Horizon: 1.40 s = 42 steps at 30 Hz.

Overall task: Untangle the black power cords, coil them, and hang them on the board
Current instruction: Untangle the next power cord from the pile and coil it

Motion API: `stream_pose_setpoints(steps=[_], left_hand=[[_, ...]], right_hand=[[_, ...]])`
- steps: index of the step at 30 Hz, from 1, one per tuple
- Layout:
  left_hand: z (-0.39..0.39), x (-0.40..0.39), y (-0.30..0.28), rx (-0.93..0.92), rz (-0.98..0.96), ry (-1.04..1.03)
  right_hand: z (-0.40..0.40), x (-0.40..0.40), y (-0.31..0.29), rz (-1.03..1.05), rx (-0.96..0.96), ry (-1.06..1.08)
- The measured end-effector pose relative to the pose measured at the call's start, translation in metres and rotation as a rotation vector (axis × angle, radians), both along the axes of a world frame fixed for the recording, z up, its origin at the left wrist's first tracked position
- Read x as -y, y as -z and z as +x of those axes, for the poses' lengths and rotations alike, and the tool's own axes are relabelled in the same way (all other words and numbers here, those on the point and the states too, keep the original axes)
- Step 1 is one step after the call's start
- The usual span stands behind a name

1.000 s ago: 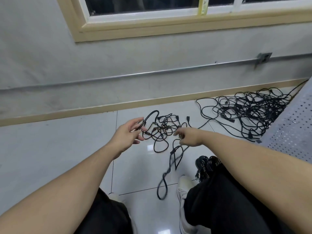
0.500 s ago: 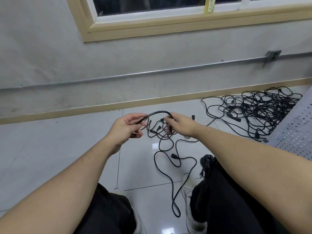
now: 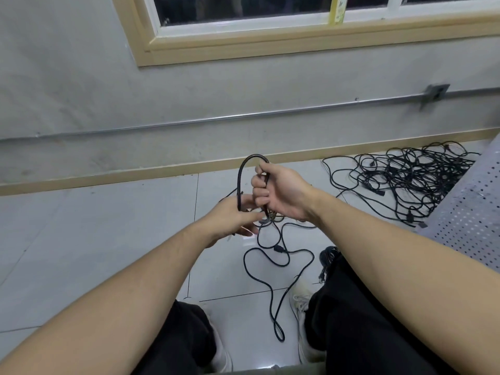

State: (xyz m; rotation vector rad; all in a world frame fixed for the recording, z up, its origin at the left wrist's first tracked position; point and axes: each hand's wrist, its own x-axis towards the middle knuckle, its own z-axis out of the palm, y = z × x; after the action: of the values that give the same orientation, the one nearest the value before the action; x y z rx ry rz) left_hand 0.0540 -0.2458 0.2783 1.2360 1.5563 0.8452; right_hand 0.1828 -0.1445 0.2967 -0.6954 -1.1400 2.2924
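A black power cord [image 3: 241, 169] arches in a tight loop between my two hands above the tiled floor. My right hand [image 3: 278, 192] grips one side of the loop with curled fingers. My left hand [image 3: 232, 216] holds the other side just below it. The rest of that cord [image 3: 273, 269] trails down in loose bends across the floor between my feet. A large tangle of black cords [image 3: 405, 180] lies on the floor at the right, by the skirting board.
A coiled black cord [image 3: 328, 255] lies by my right knee. A grey perforated metal seat [image 3: 470, 220] takes up the right edge. The grey wall with a metal conduit [image 3: 243, 116] and a window stands ahead. My legs and white shoes are below.
Both hands have risen and come together, bending the cord into a narrow upright loop. My right hand moved up to grip the cord; more cord has been drawn off the floor.
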Motion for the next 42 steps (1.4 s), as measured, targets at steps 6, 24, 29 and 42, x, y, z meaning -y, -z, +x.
stream_pose_setpoints(steps=[6,24,29,42], left_hand=[[0.019,-0.006,0.005,-0.239,0.009,0.036],[-0.032,-0.008,-0.029,0.590,0.287,-0.596],[-0.032,-0.009,-0.002,0.199,0.072,-0.335],[-0.001,-0.017,-0.009,0.317,0.103,-0.201]], right_hand=[[0.000,-0.002,0.005,0.129,0.077,0.090],[0.048,-0.027,0.035,1.224,1.006,-0.474],[0.038,-0.019,0.018,0.757,0.565,-0.056],[0.010,-0.017,0.014,0.548,0.395,0.023]])
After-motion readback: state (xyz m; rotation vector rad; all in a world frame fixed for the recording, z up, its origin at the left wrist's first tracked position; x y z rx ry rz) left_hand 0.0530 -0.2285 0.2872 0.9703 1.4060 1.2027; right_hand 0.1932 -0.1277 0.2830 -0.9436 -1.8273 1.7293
